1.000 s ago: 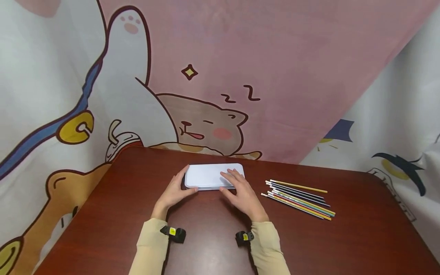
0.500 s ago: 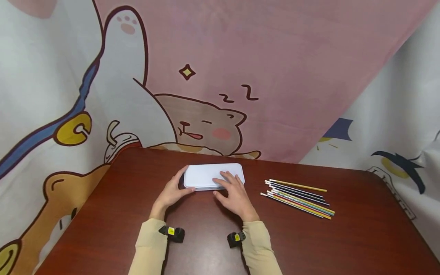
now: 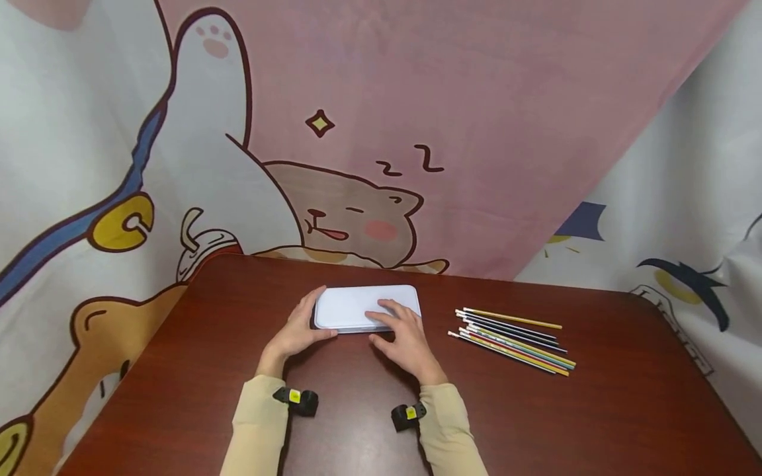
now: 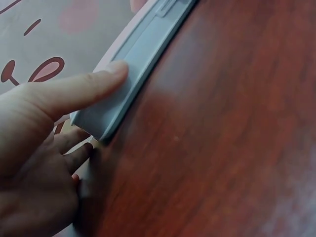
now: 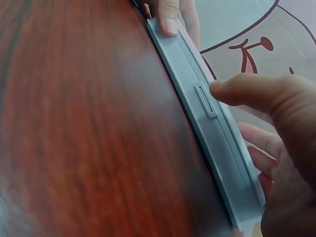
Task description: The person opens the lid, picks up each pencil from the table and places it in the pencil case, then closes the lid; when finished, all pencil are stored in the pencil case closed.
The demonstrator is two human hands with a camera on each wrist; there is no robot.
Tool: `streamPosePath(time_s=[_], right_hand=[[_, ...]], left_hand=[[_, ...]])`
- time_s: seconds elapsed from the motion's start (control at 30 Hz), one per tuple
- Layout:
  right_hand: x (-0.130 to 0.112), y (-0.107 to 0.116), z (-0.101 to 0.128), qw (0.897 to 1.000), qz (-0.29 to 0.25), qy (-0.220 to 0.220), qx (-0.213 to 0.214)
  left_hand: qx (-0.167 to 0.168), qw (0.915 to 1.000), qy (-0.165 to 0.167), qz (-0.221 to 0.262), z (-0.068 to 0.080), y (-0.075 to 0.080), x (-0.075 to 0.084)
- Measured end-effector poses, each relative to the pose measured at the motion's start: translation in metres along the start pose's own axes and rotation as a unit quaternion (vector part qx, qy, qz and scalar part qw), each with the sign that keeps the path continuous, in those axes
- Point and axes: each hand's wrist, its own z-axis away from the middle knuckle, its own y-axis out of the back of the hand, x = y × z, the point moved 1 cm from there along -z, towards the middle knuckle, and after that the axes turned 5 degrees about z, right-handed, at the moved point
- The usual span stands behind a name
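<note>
Flat pale-grey rectangular plastic case (image 3: 366, 308) is lying closed on the dark reddish wooden table (image 3: 595, 410), toward its far edge. Left hand (image 3: 296, 334) is gripping the case's left end, thumb pressing the front edge, fingers curling round the end. Right hand (image 3: 405, 334) is resting fingers, slightly spread, on the lid, thumb seemingly touching the front latch (image 5: 206, 100). Thin coloured pencils (image 3: 513, 342) are lying bunched to the right, well apart.

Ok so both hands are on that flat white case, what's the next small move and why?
Probably press the right thumb onto the small latch on the case's front edge and lift the lid. The lid looks closed, the thumb sits right beside the latch, and the left hand grips the case's left end, steadying it.
</note>
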Motion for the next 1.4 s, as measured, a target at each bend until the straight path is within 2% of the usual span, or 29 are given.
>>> streamPosePath(time_s=[0.17,0.33,0.47,0.63,0.87,0.97,1.2,1.4], right_hand=[[0.003,0.000,0.001,1.000,-0.006,0.000,0.002],[0.005,0.003,0.000,1.000,0.001,0.018,0.005],[0.004,0.005,-0.003,0.999,0.009,0.033,0.012],[0.004,0.008,-0.008,0.997,0.031,0.062,0.025],[0.003,0.012,-0.013,0.991,0.051,0.097,0.077],[0.003,0.012,-0.015,0.987,0.064,0.106,0.101],[0.000,0.012,-0.019,0.971,0.084,0.147,0.167],[-0.003,0.012,-0.020,0.961,0.091,0.170,0.197]], left_hand=[[-0.006,1.0000,-0.004,-0.001,0.000,0.000,0.000],[-0.009,0.9998,-0.015,0.005,0.001,0.002,-0.001],[-0.011,0.9997,-0.012,0.018,0.003,0.004,-0.002],[0.005,0.9992,-0.001,0.038,0.005,0.007,-0.003],[0.033,0.9975,-0.016,0.061,0.007,0.010,-0.005],[0.037,0.9966,-0.011,0.072,0.007,0.010,-0.005],[0.030,0.9959,0.017,0.084,0.005,0.008,-0.003],[0.020,0.9952,0.017,0.094,0.007,0.008,0.005]])
